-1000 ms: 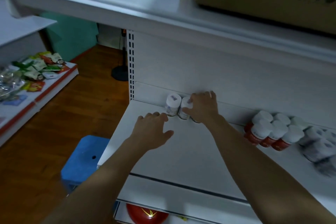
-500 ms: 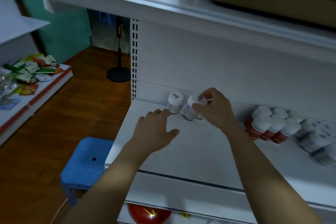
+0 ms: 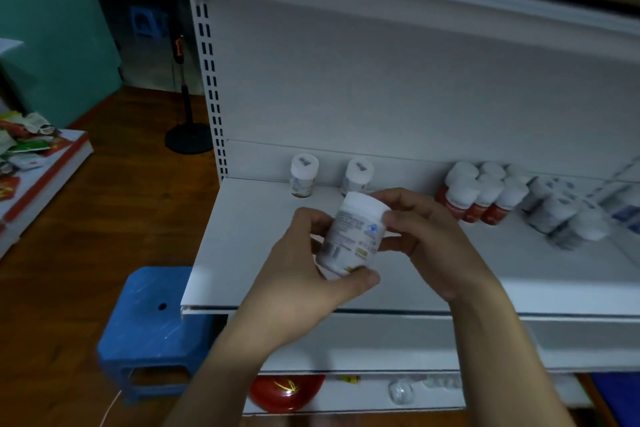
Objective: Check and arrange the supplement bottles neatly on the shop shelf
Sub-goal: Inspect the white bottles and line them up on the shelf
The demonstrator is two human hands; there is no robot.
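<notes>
A white supplement bottle [image 3: 353, 236] with a printed label is held tilted above the white shelf [image 3: 242, 253], label facing me. My left hand [image 3: 304, 281] grips its lower body, thumb under the base. My right hand [image 3: 426, 239] holds it by the white cap. Two more white-capped bottles, one [image 3: 303, 175] and another [image 3: 358, 173], stand upright at the back of the shelf. To the right is a group of red bottles with white caps [image 3: 481, 194], then several white bottles [image 3: 561, 211], blurred.
A blue plastic stool [image 3: 152, 326] stands on the wooden floor left of the shelf. A red bowl [image 3: 284, 392] sits on the lower shelf. A low shelf with snack packets [image 3: 31, 149] lies far left. A black stand base [image 3: 188, 140] is behind.
My right hand lifted one bottle from the back row and brought it toward me. My left hand rose from the shelf and took hold of its body. The view moved closer.
</notes>
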